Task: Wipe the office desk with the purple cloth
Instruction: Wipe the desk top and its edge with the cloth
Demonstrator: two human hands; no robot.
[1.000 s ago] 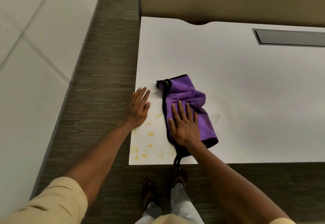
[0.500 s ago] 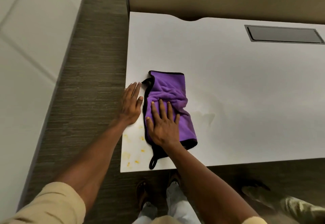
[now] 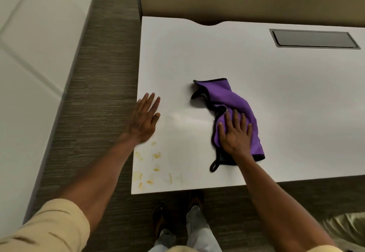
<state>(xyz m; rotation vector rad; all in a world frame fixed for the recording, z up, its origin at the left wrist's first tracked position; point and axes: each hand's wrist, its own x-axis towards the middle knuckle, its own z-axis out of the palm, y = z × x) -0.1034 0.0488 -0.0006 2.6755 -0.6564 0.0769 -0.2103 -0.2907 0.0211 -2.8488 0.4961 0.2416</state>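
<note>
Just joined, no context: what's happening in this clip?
A person is wiping a white office desk. The right hand presses flat on a purple cloth near the front edge. The left hand rests flat on the desk's left edge, touching nothing else. Yellow stains remain on the front-left corner, apart from the cloth, so that patch is not yet clean.

Person in short-sleeved pale tan shirt, left sleeve (image 3: 49,226) at 7 o'clock, forearms bare below it. Light blue-grey trousers (image 3: 197,234) at 6 o'clock; dark brown open sandals (image 3: 158,220) on feet. No watch/rings visible on either hand.
</note>
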